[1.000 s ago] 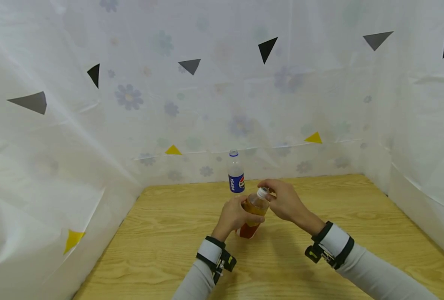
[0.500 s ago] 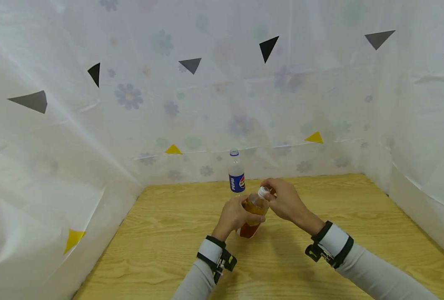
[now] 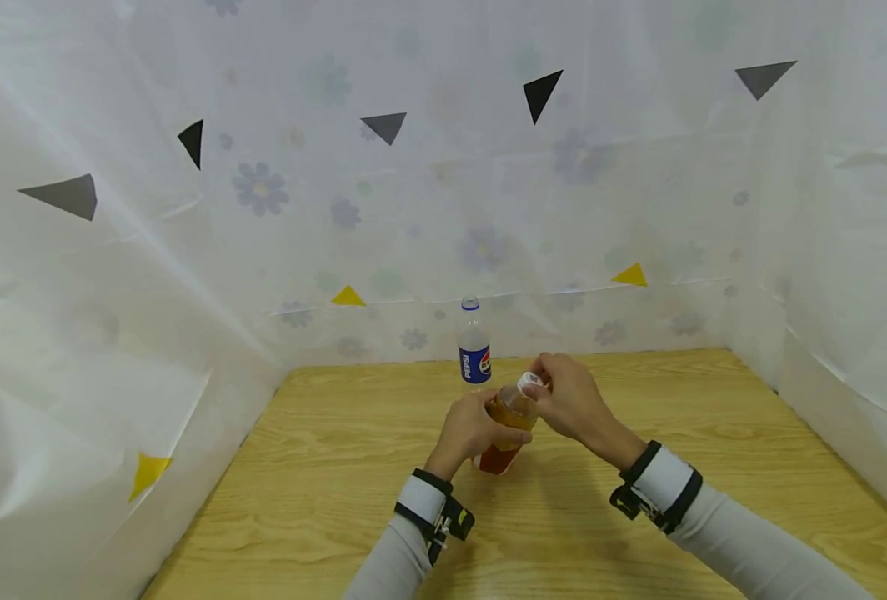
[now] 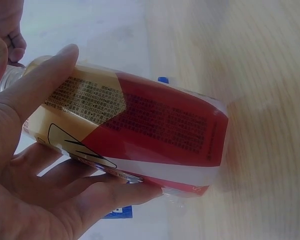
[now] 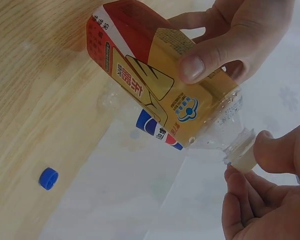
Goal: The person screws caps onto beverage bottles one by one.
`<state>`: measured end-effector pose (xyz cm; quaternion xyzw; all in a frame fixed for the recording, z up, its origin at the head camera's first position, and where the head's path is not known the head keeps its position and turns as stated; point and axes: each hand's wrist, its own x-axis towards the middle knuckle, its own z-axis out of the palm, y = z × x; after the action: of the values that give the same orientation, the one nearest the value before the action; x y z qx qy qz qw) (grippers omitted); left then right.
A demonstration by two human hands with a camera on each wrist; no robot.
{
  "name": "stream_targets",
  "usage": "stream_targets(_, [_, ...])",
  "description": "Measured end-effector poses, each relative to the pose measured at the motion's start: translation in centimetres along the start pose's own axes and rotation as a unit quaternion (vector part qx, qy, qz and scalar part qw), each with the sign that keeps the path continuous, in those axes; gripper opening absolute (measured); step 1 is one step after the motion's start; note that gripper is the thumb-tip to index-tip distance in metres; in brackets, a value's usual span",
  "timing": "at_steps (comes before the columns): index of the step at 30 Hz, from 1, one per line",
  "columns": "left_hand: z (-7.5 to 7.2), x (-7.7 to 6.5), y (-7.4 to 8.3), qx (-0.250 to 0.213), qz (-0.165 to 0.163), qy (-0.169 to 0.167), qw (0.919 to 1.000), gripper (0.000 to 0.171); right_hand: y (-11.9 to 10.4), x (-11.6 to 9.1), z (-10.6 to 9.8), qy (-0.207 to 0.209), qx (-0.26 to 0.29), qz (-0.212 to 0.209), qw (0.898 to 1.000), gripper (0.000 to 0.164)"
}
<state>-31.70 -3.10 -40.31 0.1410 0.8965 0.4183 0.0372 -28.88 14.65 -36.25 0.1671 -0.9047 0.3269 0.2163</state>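
Note:
My left hand [image 3: 470, 431] grips a plastic drink bottle [image 4: 155, 117] round its red-and-gold label, thumb on one side and fingers on the other. The bottle leans to the right, its base close over the wooden table in the head view. At its neck, my right hand [image 3: 567, 400] pinches the white cap [image 5: 244, 156] between thumb and fingertips. Clear plastic shows between label and neck. Behind stands an upright Pepsi bottle [image 3: 475, 364] with a blue label and an uncapped mouth, partly hidden by the held bottle and left hand.
A loose blue bottle cap [image 5: 48, 178] lies on the wooden table [image 3: 323, 492], seen in the right wrist view. White flower-patterned sheeting [image 3: 413, 208] with dark and yellow triangles rises at the back and both sides.
My right fingers have turned slightly at the white cap, and more of its top shows. The left hand keeps its grip on the drink bottle. The head view has shifted a little.

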Motion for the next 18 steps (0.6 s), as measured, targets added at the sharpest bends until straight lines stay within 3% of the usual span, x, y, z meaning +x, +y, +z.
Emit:
stream_targets(13, [0.12, 0.07, 0.01, 0.010, -0.008, 0.004, 0.9999, 0.065, 0.19, 0.17, -0.19, -0.018, -0.004, -0.004, 1.000, 0.013])
stream_targets(18, [0.05, 0.09, 0.00, 0.003, -0.012, 0.000, 0.9999, 0.066, -0.22, 0.12, -0.70, -0.049, -0.016, 0.007, 0.999, 0.040])
